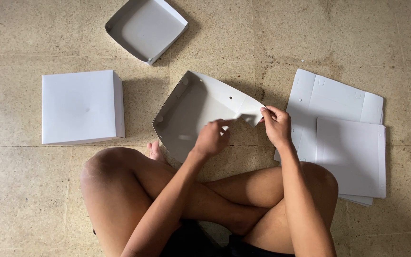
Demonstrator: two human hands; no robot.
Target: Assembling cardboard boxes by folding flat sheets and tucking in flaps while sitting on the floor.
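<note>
A person sits cross-legged on a speckled tile floor (pixel 20 200), and both hands work on a half-folded white cardboard box (pixel 191 112) that is tilted up off the floor just beyond the crossed legs (pixel 167 190). The left hand (pixel 211 138) is curled in front of the box's near side, its thumb and forefinger pressed together on a small flap (pixel 244 117) at the box's right corner. The right hand (pixel 277 126) is just right of that corner, and its fingertips pinch the edge of the same corner panel, so both hands hold the box at that one end. The box's open side faces the camera, its grey inside showing, with two side walls already standing. Well to the left of the box a finished closed white box (pixel 83 107) rests flat on the floor. Beyond the half-folded box, toward the top of the view, an open shallow tray (pixel 146 29) of the same cardboard lies with its hollow side up. To the right of the box, just beside the right hand, a pile of flat unfolded cardboard sheets (pixel 343 138) lies on the floor, the sheets overlapping and partly reaching under the right knee.
</note>
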